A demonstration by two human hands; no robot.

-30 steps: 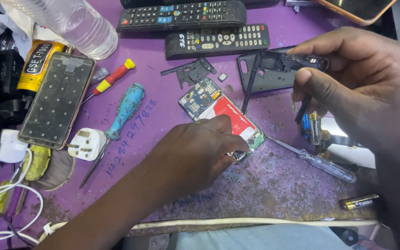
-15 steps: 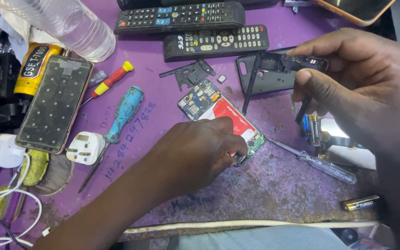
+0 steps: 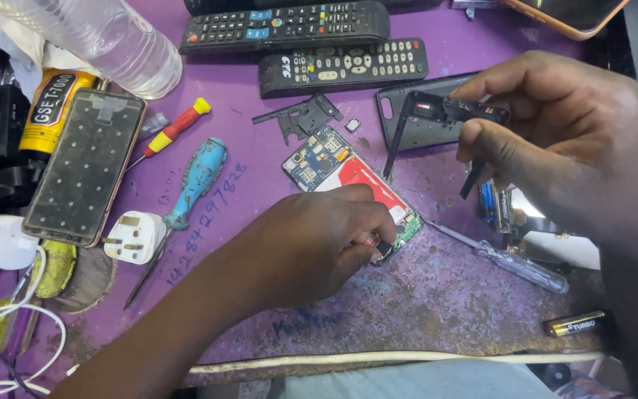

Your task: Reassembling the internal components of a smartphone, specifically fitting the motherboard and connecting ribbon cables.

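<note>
**Two hands on an opened phone**

I see the purple surface [image 3: 437,310], the opened phone [image 3: 334,166] lying on it under my left hand [image 3: 311,247], whose grip is pinched shut on the board's lower edge. Right hand [image 3: 555,140], fingers closed, lifts the black frame piece [image 3: 444,111] just above. Pull too hard here and I'd say a connector tears; the small loose chip [image 3: 352,125] could be knocked away.

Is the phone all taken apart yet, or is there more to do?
Partly. Done: the opened phone lies with its circuit board and red battery showing, and a small black bracket lies off beside it. In hand: the right hand holds up a black frame piece, while the left hand pinches at the phone's lower end. Left: the board and battery are still sitting inside.
</note>
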